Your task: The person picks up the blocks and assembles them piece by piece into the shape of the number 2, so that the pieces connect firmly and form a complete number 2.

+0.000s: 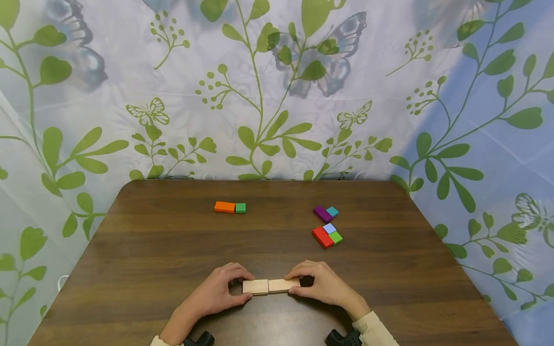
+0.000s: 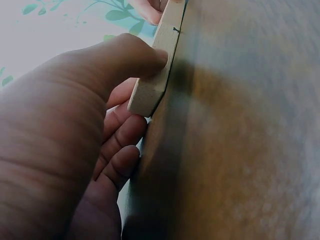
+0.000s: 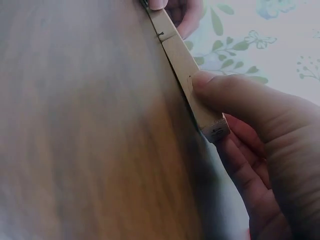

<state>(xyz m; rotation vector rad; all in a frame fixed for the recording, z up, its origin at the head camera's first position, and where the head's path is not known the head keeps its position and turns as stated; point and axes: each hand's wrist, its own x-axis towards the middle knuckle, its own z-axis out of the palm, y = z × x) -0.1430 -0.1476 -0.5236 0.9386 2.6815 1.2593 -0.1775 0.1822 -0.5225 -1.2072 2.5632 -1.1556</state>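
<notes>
Two flat, pale wooden blocks lie end to end at the front of the table, a thin seam between them. My left hand (image 1: 217,291) pinches the left wooden block (image 1: 255,287) between thumb and fingers at its outer end. The outer part of the right wooden block (image 1: 277,286) is gripped the same way by my right hand (image 1: 325,284). In the right wrist view, a dark mark shows on the end face of this right block (image 3: 180,60). The left wrist view shows the thumb along the side of the left block (image 2: 146,97).
Beyond the hands, an orange block (image 1: 224,207) touches a green block (image 1: 240,208). To the right, a purple block (image 1: 322,214) sits beside a teal block (image 1: 332,212). Nearer are a red block (image 1: 322,237), a light blue block (image 1: 329,228) and a bright green block (image 1: 336,237).
</notes>
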